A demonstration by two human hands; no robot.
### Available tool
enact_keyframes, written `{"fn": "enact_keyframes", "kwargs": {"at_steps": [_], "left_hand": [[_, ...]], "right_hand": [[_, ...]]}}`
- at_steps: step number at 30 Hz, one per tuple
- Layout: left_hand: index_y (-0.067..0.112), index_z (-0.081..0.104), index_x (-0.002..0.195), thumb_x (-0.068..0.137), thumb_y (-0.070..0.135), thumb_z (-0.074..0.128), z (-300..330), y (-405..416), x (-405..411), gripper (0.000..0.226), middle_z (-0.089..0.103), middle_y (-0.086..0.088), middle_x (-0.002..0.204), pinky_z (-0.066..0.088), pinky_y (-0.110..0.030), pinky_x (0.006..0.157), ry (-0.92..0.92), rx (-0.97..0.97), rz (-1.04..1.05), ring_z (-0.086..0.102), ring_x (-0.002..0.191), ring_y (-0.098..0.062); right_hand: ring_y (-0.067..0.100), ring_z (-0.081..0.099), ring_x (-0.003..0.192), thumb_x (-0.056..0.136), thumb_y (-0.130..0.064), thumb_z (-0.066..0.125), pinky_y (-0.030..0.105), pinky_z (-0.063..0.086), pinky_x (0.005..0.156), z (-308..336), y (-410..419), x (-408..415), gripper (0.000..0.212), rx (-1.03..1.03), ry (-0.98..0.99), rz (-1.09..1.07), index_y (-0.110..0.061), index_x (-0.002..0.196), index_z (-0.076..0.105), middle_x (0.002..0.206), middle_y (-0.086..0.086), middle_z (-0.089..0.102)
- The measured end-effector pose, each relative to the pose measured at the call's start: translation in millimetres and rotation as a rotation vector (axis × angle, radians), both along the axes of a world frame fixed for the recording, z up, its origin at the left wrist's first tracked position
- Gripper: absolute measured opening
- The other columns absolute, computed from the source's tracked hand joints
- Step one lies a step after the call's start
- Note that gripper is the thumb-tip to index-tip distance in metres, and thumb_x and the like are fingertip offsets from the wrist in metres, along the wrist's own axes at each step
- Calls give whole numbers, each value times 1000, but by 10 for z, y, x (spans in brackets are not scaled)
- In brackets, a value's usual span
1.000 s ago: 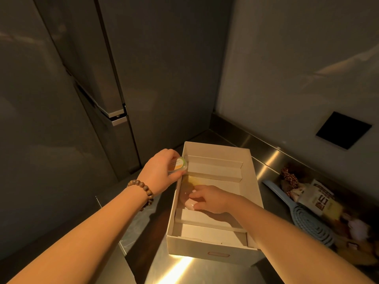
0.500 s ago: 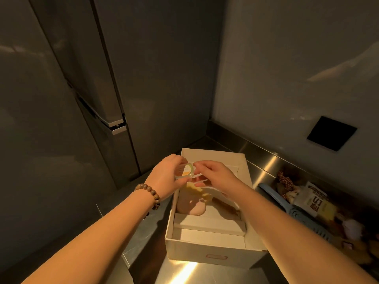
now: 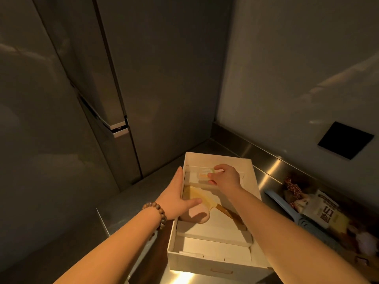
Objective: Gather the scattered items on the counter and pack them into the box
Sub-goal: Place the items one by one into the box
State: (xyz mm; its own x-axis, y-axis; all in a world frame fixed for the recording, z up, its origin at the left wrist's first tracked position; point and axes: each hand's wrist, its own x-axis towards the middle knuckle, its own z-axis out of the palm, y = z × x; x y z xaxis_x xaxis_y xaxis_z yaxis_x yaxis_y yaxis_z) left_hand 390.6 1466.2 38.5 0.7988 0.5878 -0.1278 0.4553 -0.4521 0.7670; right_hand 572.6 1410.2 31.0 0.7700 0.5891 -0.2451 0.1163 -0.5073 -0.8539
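A white cardboard box with inner dividers stands on the steel counter. My right hand is inside its far end, fingers pinched on a small round tin with an orange and white label. My left hand rests flat against the box's left wall, thumb over the rim, holding nothing. A pink and yellow spatula with a wooden handle lies in the box's middle compartment.
To the right of the box lies a pile: a blue woven mat or paddle, a white snack packet, a red patterned cloth piece, a pink fluffy item. A grey fridge stands left; a black wall plate is at right.
The tin passed from my left hand to my right hand, which carried it into the box's far end. My left hand dropped onto the box's left wall.
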Motion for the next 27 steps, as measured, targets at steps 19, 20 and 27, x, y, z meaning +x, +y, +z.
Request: {"fn": "enact_keyframes", "kwargs": {"at_steps": [19,20,27], "left_hand": [[41,-14,143,77,45,69,-147,6,96,106,35,25,123,39,0,64,-83,-129,46,48,93,10],[41,-14,143,77,47,69,-148,4,103,106,35,24,124,38,-1,65,-83,-127,48,48,93,11],[35,-8,147,75,49,69,-144,-1,116,106,43,10,137,40,-8,72,-36,-68,106,49,94,2]], "right_hand": [[18,-4,148,100,-43,33,38,-2,116,-722,69,-142,64,-410,-944,761,-30,152,-3,161,-7,-3],[19,-5,148,100,-41,36,39,-3,116,-715,101,-152,67,-437,-962,765,-29,152,-5,161,-6,-4],[27,-12,147,94,-32,57,49,-3,116,-531,204,-231,90,-562,-902,811,-24,150,-13,161,1,-13]]}}
